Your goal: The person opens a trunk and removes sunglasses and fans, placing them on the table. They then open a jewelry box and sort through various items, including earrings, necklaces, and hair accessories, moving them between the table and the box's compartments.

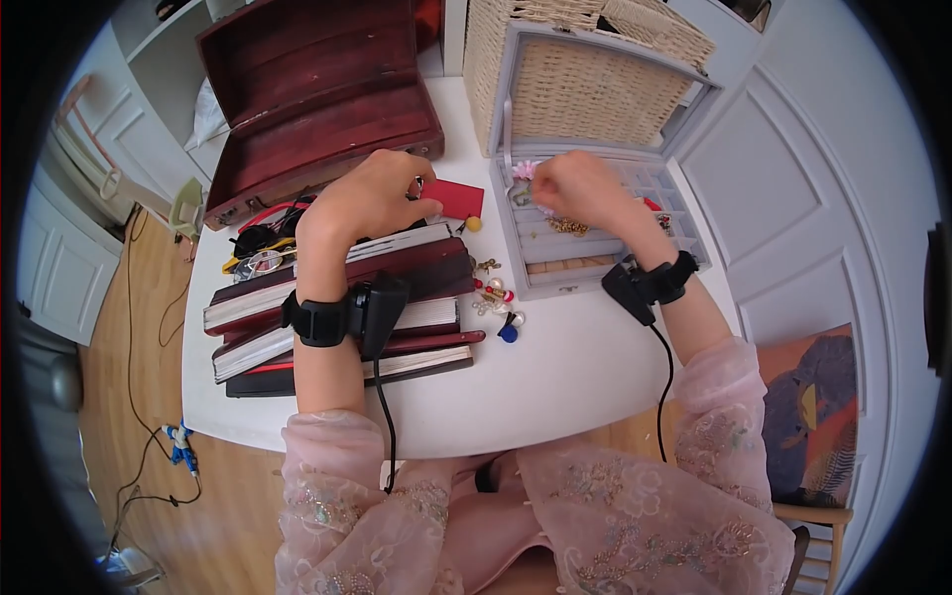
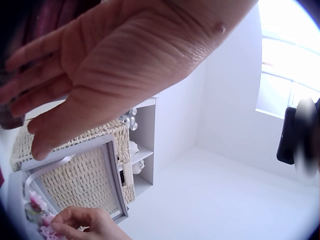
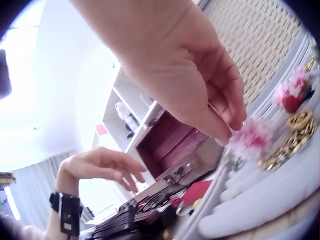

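Observation:
My right hand is inside the open grey jewelry box, its fingers bent. In the right wrist view its thumb and fingertips pinch the edge of a fluffy pink flower ornament. A gold chain and another pink flower piece lie beside it in the box. My left hand hovers over the stacked books, in front of the red suitcase, near a red card. Its fingers are loosely bent, with nothing between them in the right wrist view.
Thick books are stacked at the table's left, with sunglasses behind them. Small trinkets, including a blue pompom and a yellow ball, lie between the books and the box. A woven basket stands behind the box lid.

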